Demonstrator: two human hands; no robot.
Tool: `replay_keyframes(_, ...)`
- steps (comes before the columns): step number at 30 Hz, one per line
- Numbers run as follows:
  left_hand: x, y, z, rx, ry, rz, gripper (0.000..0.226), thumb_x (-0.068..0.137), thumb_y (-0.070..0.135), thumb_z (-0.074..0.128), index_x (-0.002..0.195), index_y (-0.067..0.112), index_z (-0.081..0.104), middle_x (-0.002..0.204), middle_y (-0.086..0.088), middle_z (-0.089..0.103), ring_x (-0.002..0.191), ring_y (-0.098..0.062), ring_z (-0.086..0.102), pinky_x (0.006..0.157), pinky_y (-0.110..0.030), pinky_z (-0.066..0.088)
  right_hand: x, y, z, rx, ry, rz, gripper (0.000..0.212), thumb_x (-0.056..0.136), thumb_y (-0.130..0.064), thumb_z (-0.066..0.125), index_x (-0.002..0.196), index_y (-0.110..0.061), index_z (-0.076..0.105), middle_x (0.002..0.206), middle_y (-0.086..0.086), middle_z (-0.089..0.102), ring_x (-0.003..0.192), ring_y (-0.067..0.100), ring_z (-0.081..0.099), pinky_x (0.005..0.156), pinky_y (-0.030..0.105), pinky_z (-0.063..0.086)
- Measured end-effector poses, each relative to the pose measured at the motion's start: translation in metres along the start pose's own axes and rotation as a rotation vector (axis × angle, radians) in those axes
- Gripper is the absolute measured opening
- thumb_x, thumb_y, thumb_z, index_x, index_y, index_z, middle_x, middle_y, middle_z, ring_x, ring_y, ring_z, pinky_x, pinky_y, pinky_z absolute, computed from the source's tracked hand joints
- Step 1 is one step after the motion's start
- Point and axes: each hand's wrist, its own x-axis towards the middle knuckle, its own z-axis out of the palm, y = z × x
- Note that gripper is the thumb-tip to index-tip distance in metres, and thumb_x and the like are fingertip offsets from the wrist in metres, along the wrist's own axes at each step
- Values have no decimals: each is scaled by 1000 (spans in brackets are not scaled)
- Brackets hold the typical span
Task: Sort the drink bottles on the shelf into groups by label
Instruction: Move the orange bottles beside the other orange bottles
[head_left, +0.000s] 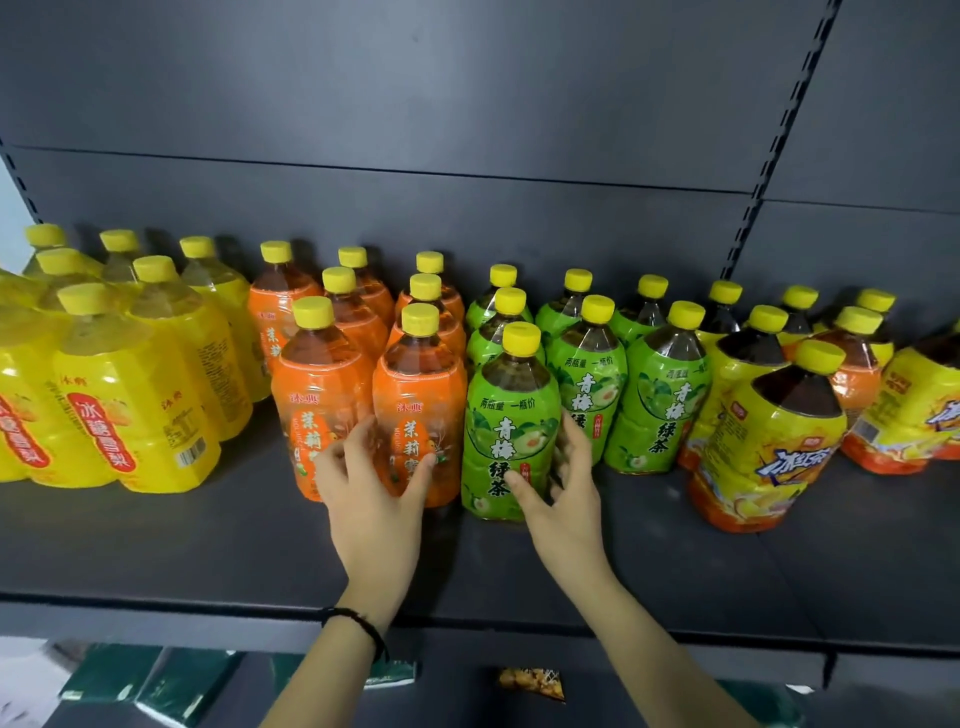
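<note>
Yellow-capped drink bottles stand on a dark shelf (208, 545) in bands by label: yellow-label bottles (130, 410) at left, then orange-label bottles (317, 395), green-label bottles (660, 405), and yellow-and-orange iced-tea bottles (769, 441) at right. My left hand (371, 488) rests with spread fingers on the front orange-label bottle (415, 395), thumb on its right side. My right hand (563, 493) curls around the lower right of the front green-label bottle (506, 415), thumb on its label. Those two bottles stand side by side, upright.
The shelf's front lip (467, 639) runs across below my wrists. Under it lie dark green packets (171, 686) and a small snack bag (532, 683). A slotted upright (774, 156) divides the grey back panel. Bare shelf lies in front of the bottles.
</note>
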Motion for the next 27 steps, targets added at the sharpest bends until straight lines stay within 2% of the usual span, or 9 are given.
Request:
replay_keyframes(6, 0, -3, -1, -22, -21, 23, 64, 79, 31, 75, 133, 16, 45, 131, -10, 40, 124, -26, 42, 89, -31, 38, 2, 0, 3, -13, -1, -5, 84, 82, -20, 73, 145, -43, 23, 147, -12, 40, 135, 4, 39, 110, 36, 40)
replay_keyframes(9, -4, -6, -7, -137, -95, 43, 55, 86, 29, 67, 135, 19, 43, 128, 0, 48, 116, -16, 49, 94, -32, 44, -2, 0, -1, -28, 27, 51, 70, 80, -27, 74, 135, -44, 34, 131, -19, 49, 120, 0, 48, 93, 15, 44)
replay_keyframes(11, -9, -10, -11, -231, -157, 9, 49, 89, 27, 64, 134, 24, 42, 118, 1, 59, 105, -9, 57, 92, -27, 47, -7, 0, -5, -34, 42, 108, 59, 80, -30, 74, 129, -39, 41, 115, -25, 51, 105, -4, 52, 78, 8, 44)
replay_keyframes(13, -16, -11, -15, -274, -211, -8, 45, 90, 21, 62, 131, 26, 43, 94, -1, 66, 85, -4, 62, 75, -10, 46, -12, 3, -13, -6, 42, 148, 41, 83, -28, 71, 118, -34, 50, 111, -22, 56, 100, -3, 56, 74, 8, 46)
replay_keyframes(15, -23, -10, -18, -260, -260, 8, 40, 90, 15, 63, 124, 24, 45, 85, 3, 65, 80, 0, 61, 64, -4, 42, -16, 5, -27, 9, 8, 159, 27, 87, -27, 67, 109, -36, 56, 112, -14, 62, 102, 2, 60, 79, 11, 47)
replay_keyframes(19, -41, -7, -18, -220, -387, 25, 24, 87, 14, 65, 104, 26, 54, 89, 4, 67, 84, 5, 61, 66, -5, 43, -23, 4, -74, 10, -118, 157, 31, 91, -31, 60, 121, -35, 53, 121, -15, 60, 108, -8, 55, 88, 11, 45)
replay_keyframes(22, -61, -1, -3, -151, -454, 40, 20, 85, 15, 69, 89, 33, 61, 91, 2, 68, 86, -5, 63, 73, -15, 47, -26, 5, -122, 1, -119, 151, 34, 90, -37, 58, 123, -36, 52, 123, -15, 58, 111, -6, 55, 93, 19, 46)
replay_keyframes(24, -77, 11, 14, -108, -485, 22, 16, 83, 15, 71, 89, 28, 64, 95, 2, 68, 92, -14, 64, 79, -24, 46, -29, 8, -159, -16, -106, 162, 34, 91, -37, 58, 124, -35, 52, 122, -15, 58, 111, -5, 55, 94, 22, 46)
replay_keyframes(27, -108, 43, 47, -105, -488, 45, 17, 82, 16, 72, 97, 22, 66, 100, 4, 67, 99, -16, 61, 82, -21, 42, -34, 17, -220, -97, -66, 158, 33, 91, -33, 60, 124, -33, 54, 121, -16, 59, 111, -2, 56, 94, 22, 47)
